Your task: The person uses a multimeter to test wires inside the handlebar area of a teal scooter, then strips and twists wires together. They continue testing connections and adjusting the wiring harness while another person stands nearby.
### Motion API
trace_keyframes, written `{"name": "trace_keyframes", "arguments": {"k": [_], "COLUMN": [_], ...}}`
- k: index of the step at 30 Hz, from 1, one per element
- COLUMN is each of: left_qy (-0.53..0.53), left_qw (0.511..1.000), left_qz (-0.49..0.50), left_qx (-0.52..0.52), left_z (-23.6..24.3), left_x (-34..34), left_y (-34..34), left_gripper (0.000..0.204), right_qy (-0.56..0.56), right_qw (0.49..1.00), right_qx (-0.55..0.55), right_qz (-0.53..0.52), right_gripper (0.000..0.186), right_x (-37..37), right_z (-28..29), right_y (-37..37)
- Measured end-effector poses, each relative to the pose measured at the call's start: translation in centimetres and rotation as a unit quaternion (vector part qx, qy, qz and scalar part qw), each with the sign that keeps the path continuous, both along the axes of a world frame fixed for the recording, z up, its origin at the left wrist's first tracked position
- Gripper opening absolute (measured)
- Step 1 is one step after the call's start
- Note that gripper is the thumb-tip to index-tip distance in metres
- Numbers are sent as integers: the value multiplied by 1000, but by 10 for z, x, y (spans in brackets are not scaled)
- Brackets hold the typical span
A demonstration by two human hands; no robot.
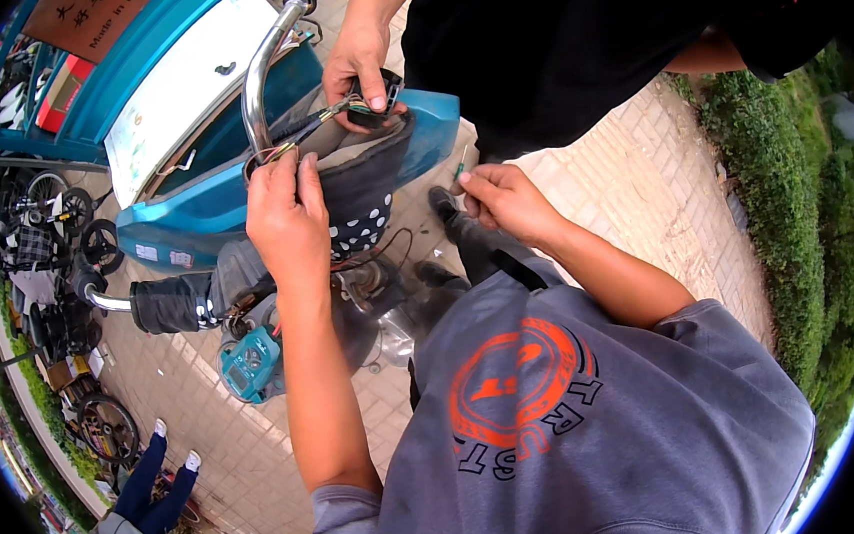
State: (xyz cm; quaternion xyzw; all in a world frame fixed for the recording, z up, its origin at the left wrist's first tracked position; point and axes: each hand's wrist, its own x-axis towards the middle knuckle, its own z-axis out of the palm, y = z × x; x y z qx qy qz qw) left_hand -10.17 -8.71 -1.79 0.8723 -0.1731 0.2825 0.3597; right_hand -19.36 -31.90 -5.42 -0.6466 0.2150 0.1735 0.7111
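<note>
Nearest, toward 4 and 5 o'clock from the middle of the view, spreads the wearer's grey cotton T-shirt with a round orange print (531, 379). Beyond it, at 2 o'clock, the right hand (507, 200) pinches a slim tool with a green handle and thin shaft (461, 170) narrowly between thumb and fingers, its tip pointing to 12. At 10 o'clock the left hand (287, 208) has its fingertips closed on thin, multicoloured insulated wires (323, 118). These run toward 2 o'clock from the fingertips to a small black plastic part (372, 106), held between 11 and 12 by a co-worker's hand (359, 66).

Under the hands, at 10, hangs a black cloth with white dots (364, 230); a teal handheld meter with a dial (250, 364) lies at 8. A curved, shiny chrome handlebar (254, 80) rises at 11 beside the glossy blue vehicle panel (431, 131). Farther out, a leafy green hedge (778, 199) stands at 3, and a black-tyred bicycle wheel (109, 428) at 8.
</note>
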Motion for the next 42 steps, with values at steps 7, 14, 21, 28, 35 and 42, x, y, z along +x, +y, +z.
{"name": "trace_keyframes", "arguments": {"k": [7,14,21,28,35,42], "left_qy": [100,137,151,207,234,245], "left_qw": [993,981,973,968,953,959], "left_qz": [-2,-3,25,61,56,96], "left_qx": [-66,-137,-170,-125,-185,-104], "left_z": [7,11,-2,0,6,20], "left_x": [-1,-2,2,10,7,0], "left_y": [5,3,1,5,3,5], "left_gripper": [14,17,22,20,27,39], "right_qy": [32,21,21,41,74,-33], "right_qw": [999,999,994,978,953,930], "right_qx": [-42,-27,-48,-133,-203,-220], "right_qz": [-5,29,96,154,211,291], "right_gripper": [32,31,26,32,36,33], "right_x": [-43,-55,-62,-88,-143,-122], "right_z": [-8,-10,-24,-69,-154,-163], "right_y": [-10,-14,-23,-56,-99,-73]}}
